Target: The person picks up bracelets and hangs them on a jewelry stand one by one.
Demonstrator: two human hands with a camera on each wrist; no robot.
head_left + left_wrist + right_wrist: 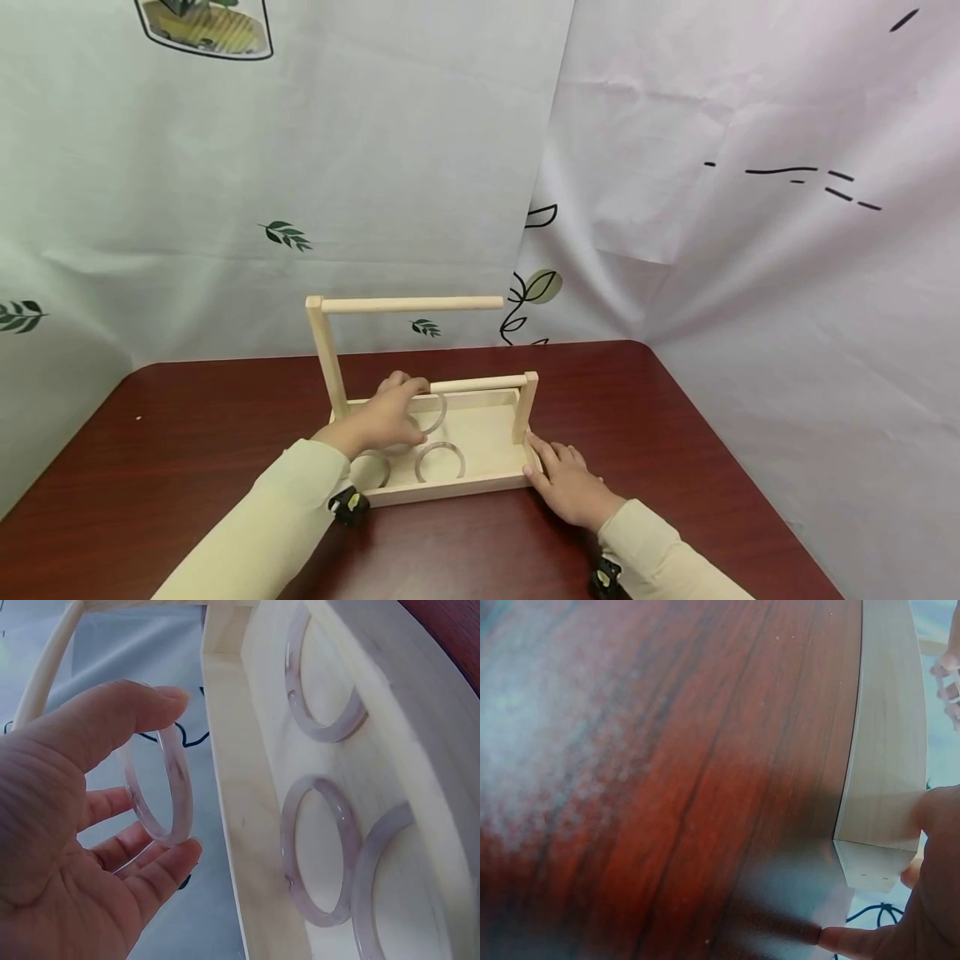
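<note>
A pale wooden tray (482,437) with two posts, each carrying a round bar, stands before me. My left hand (386,414) pinches a translucent pinkish bangle (178,787) between thumb and fingertips, above the tray near the free end of the short bar (480,384). Three more bangles lie flat in the tray: one bangle (440,445) in the middle, another bangle (387,467) at left, and one partly hidden under my left hand. My right hand (572,492) rests against the tray's right end, its fingers extended and the thumb touching the front corner.
The taller bar (412,305) reaches right from the left post (326,358). The dark red wooden table (202,450) extends around the tray. White printed cloth (420,167) hangs behind and to the right. A small black device (348,505) sits on the left wrist.
</note>
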